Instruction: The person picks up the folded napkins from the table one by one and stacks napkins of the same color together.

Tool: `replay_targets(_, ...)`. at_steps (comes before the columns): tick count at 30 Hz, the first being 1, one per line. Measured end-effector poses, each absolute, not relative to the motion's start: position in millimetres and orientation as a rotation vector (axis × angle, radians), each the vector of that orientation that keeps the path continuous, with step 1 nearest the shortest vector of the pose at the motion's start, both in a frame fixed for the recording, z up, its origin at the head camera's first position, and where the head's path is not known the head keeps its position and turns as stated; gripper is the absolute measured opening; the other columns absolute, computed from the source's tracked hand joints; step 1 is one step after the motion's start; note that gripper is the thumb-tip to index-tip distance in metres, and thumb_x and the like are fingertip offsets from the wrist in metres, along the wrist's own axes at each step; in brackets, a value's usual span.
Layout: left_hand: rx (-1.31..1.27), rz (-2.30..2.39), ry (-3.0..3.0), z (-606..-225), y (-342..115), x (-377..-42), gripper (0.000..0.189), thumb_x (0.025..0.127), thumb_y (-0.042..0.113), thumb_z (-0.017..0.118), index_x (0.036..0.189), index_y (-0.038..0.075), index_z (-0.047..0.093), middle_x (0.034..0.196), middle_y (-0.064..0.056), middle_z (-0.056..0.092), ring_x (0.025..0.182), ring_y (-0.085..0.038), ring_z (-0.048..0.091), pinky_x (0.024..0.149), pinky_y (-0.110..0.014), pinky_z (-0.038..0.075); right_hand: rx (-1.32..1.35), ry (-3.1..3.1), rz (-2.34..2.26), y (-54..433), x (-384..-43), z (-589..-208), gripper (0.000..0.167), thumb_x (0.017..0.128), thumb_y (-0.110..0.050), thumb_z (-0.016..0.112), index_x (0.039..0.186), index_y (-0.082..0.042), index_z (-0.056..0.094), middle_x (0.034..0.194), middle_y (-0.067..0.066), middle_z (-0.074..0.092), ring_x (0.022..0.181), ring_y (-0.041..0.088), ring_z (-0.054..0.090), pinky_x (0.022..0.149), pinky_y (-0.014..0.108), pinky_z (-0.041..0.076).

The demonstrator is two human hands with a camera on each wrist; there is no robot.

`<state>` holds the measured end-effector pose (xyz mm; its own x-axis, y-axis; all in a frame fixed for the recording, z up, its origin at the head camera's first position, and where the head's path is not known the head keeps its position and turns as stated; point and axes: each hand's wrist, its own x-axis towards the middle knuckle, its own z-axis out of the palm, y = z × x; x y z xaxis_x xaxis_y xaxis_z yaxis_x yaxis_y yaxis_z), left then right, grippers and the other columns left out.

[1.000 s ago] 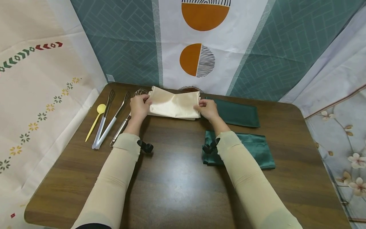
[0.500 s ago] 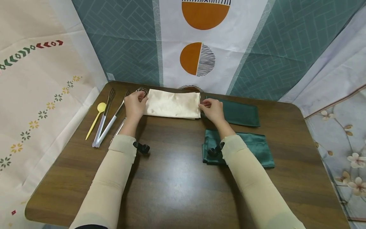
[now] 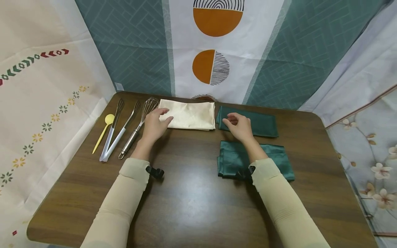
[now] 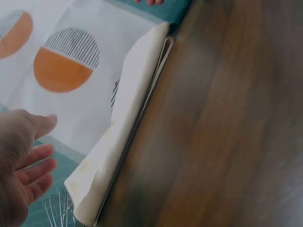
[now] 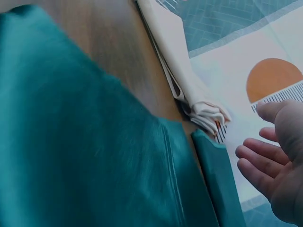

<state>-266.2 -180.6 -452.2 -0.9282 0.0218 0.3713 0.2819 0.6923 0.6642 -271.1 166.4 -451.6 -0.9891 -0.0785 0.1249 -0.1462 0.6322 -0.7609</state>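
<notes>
A folded cream cloth [image 3: 187,115] lies flat near the back edge of the table, its layers showing at the side in both wrist views. My left hand [image 3: 156,124] is over its left end, thumb and fingers apart with nothing between them. To the right, my right hand [image 3: 240,126] hovers over a folded dark green cloth [image 3: 263,122], fingers loosely bent and holding nothing. Nearer to me lies a second folded green cloth [image 3: 276,160], shiny, partly covered by my right wrist. In the right wrist view this nearer green cloth [image 5: 94,142] fills the left side.
Left of the cloths, a metal whisk [image 3: 131,141] lies slanted beside tongs [image 3: 116,141] with pale handles. Farther left is a yellow spoon [image 3: 103,132]. A patterned fabric backdrop [image 3: 136,51] rises right behind the table [image 3: 186,206].
Both hands have let go of the cream cloth, which now lies flat. My right hand has moved right, over the far green cloth; the left hand's fingers have spread.
</notes>
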Motion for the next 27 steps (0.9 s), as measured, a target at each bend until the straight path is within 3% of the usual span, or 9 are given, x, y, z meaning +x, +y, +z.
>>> replay_targets(4,-0.310,-1.110,-2.594,-455,-172,-257,0.036,0.092,0.017,0.077,0.122,0.000,0.069,0.119,-0.017,0.069,0.114,-0.035,0.062,0.098,-0.049,0.047,0.206,-2.769,1.299,178,-259,-453,0.048,0.099,-0.037,0.066,0.131,-0.001,0.064,0.117,0.015,0.070,0.107,0.032,0.068,0.100,0.049,0.047)
replay_targets(6,-0.351,-1.111,-2.601,-455,-167,-253,0.035,0.092,0.017,0.077,0.121,0.000,0.069,0.119,-0.017,0.069,0.113,-0.035,0.063,0.099,-0.048,0.047,0.216,-2.774,1.288,183,-253,-454,0.048,0.100,-0.037,0.066,0.131,0.000,0.063,0.118,0.016,0.070,0.107,0.033,0.068,0.109,0.049,0.038)
replay_targets(9,-0.401,-1.125,-2.612,-455,-160,-246,0.036,0.092,0.018,0.076,0.122,-0.001,0.069,0.120,-0.017,0.069,0.115,-0.034,0.063,0.101,-0.046,0.047,0.216,-2.779,1.279,191,-243,-456,0.049,0.100,-0.037,0.065,0.132,0.000,0.062,0.119,0.016,0.070,0.108,0.034,0.067,0.110,0.049,0.036)
replay_targets(11,-0.435,-1.133,-2.612,-456,-154,-242,0.036,0.093,0.019,0.076,0.123,-0.001,0.069,0.120,-0.017,0.069,0.116,-0.034,0.063,0.101,-0.046,0.046,0.205,-2.779,1.280,196,-236,-457,0.049,0.100,-0.036,0.066,0.133,0.000,0.062,0.119,0.016,0.069,0.108,0.034,0.066,0.110,0.047,0.038)
replay_targets(15,-0.491,-1.140,-2.621,-460,-143,-236,0.037,0.093,0.020,0.076,0.123,-0.001,0.069,0.120,-0.017,0.069,0.116,-0.033,0.063,0.102,-0.045,0.046,0.176,-2.780,1.295,205,-224,-461,0.048,0.099,-0.034,0.068,0.133,-0.001,0.061,0.120,0.016,0.069,0.110,0.033,0.066,0.097,0.047,0.053)
replay_targets(20,-0.533,-1.171,-2.662,-465,-126,-228,0.039,0.095,0.024,0.074,0.125,0.000,0.068,0.122,-0.015,0.068,0.117,-0.031,0.062,0.101,-0.045,0.047,0.204,-2.777,1.275,219,-212,-465,0.049,0.099,-0.032,0.068,0.135,0.001,0.060,0.123,0.020,0.068,0.111,0.036,0.067,0.106,0.049,0.044)
replay_targets(27,-0.570,-1.235,-2.671,-471,-105,-221,0.039,0.095,0.024,0.074,0.125,-0.001,0.068,0.124,-0.013,0.068,0.121,-0.029,0.061,0.105,-0.041,0.046,0.251,-2.760,1.232,237,-197,-467,0.049,0.098,-0.029,0.069,0.135,0.002,0.059,0.125,0.022,0.066,0.113,0.039,0.065,0.095,0.052,0.053)
